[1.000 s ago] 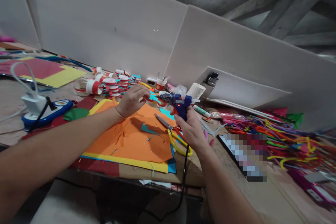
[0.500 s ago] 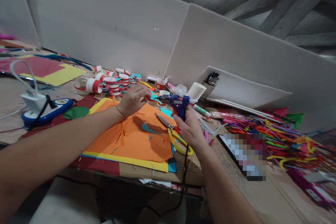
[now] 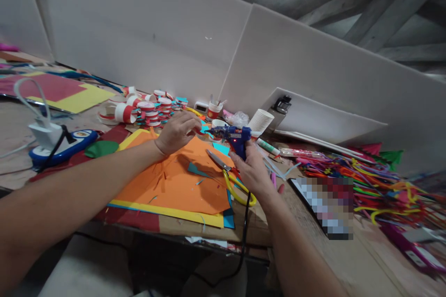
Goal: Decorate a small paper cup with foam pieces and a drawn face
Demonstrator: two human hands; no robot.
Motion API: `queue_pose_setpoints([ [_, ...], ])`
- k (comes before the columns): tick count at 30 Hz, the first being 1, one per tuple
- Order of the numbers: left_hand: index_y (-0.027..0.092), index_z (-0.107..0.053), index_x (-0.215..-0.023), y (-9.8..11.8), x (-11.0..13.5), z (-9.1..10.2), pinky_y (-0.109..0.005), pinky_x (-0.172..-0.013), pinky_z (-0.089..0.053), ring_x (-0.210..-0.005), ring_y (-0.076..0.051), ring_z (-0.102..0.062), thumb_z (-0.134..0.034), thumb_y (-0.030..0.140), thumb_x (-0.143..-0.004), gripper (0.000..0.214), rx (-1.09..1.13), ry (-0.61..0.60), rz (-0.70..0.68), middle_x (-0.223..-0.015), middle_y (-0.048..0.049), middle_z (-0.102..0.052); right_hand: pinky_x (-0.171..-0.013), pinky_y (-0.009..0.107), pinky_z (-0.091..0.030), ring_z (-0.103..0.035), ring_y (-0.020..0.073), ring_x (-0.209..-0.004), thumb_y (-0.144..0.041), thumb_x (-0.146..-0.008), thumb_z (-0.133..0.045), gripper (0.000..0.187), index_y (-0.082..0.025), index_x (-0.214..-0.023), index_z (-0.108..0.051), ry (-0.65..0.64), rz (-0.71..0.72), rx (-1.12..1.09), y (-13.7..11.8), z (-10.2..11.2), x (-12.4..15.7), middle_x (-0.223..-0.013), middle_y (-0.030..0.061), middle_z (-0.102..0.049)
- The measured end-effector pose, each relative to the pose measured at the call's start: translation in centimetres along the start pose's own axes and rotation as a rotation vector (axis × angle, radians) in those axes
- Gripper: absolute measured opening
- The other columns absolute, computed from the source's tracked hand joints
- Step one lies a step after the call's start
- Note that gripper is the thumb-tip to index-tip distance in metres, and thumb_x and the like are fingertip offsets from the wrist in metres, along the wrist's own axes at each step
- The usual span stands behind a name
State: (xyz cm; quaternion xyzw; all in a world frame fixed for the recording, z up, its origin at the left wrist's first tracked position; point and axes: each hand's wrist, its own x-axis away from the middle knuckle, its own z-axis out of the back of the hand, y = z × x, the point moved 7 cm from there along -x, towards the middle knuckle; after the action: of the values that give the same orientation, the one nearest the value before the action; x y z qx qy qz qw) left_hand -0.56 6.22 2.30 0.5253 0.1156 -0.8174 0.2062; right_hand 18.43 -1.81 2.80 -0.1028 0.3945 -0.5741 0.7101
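My right hand (image 3: pixel 253 167) is wrapped round the handle of a blue hot glue gun (image 3: pixel 238 137), which shows a small red light. Its nozzle points left, close to a small turquoise paper piece (image 3: pixel 205 128). The fingertips of my left hand (image 3: pixel 178 132) pinch that piece, with a bit of red beside it; the fingers partly hide it. Under both hands lie orange paper sheets (image 3: pixel 174 190) with turquoise scraps on top. Beneath my right hand are scissors (image 3: pixel 240 190) with yellow handles, partly covered by the hand. From the gun a black cord hangs over the table edge.
Red-and-white paper cup pieces (image 3: pixel 148 113) are clustered at the back left. A stack of white paper cups (image 3: pixel 261 123) stands behind the gun. On the right lie a phone-like device (image 3: pixel 322 209) and pipe cleaners (image 3: pixel 376 185). A blue power strip (image 3: pixel 83 141) is at left.
The glue gun and my left hand have shifted only very slightly. Both grips look the same.
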Motion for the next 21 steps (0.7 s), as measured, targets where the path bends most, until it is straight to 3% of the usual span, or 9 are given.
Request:
queue_pose_setpoints([
  [9, 0.023, -0.062, -0.083, 0.8, -0.3, 0.2, -0.036, -0.085, -0.043, -0.099, -0.019, -0.063, -0.051, 0.014, -0.087, 0.015, -0.075, -0.111, -0.148, -0.096, -0.0031, -0.072, -0.095, 0.038, -0.041, -0.055, 0.0241, -0.106, -0.028, -0.085, -0.051, 0.046, -0.02, -0.13, -0.048, -0.056, -0.022, 0.013, 0.4, 0.2, 0.2, -0.12, 0.0087, -0.061],
  [14, 0.024, -0.062, -0.084, 1.5, -0.3, 0.3, -0.035, -0.085, -0.042, -0.098, -0.018, -0.065, -0.052, 0.015, -0.087, 0.013, -0.078, -0.115, -0.216, -0.096, -0.0011, -0.073, -0.086, 0.036, -0.044, -0.057, 0.0227, -0.094, -0.029, -0.08, -0.055, 0.044, -0.019, -0.123, -0.054, -0.122, -0.061, 0.008, 0.2, 0.8, 0.1, -0.108, 0.0072, -0.065],
  [17, 0.023, -0.062, -0.083, 0.8, -0.2, 0.3, -0.037, -0.086, -0.043, -0.097, -0.02, -0.064, -0.056, 0.01, -0.082, 0.014, -0.047, -0.067, -0.122, -0.094, -0.002, -0.072, -0.077, 0.032, -0.046, -0.056, 0.0192, -0.083, -0.031, -0.076, -0.058, 0.036, -0.019, -0.11, -0.059, -0.104, -0.122, -0.057, 1.1, 1.2, -0.1, -0.096, 0.0044, -0.065],
  [21, 0.02, -0.062, -0.084, -1.4, -0.1, 0.4, -0.036, -0.083, -0.047, -0.09, -0.021, -0.063, -0.059, 0.008, -0.075, 0.015, 0.039, 0.046, 0.147, -0.089, -0.004, -0.069, -0.058, 0.025, -0.043, -0.051, 0.0137, -0.059, -0.029, -0.075, -0.052, 0.018, -0.018, -0.088, -0.058, 0.012, -0.32, -0.21, 4.6, 1.9, -0.5, -0.067, -0.0008, -0.057],
])
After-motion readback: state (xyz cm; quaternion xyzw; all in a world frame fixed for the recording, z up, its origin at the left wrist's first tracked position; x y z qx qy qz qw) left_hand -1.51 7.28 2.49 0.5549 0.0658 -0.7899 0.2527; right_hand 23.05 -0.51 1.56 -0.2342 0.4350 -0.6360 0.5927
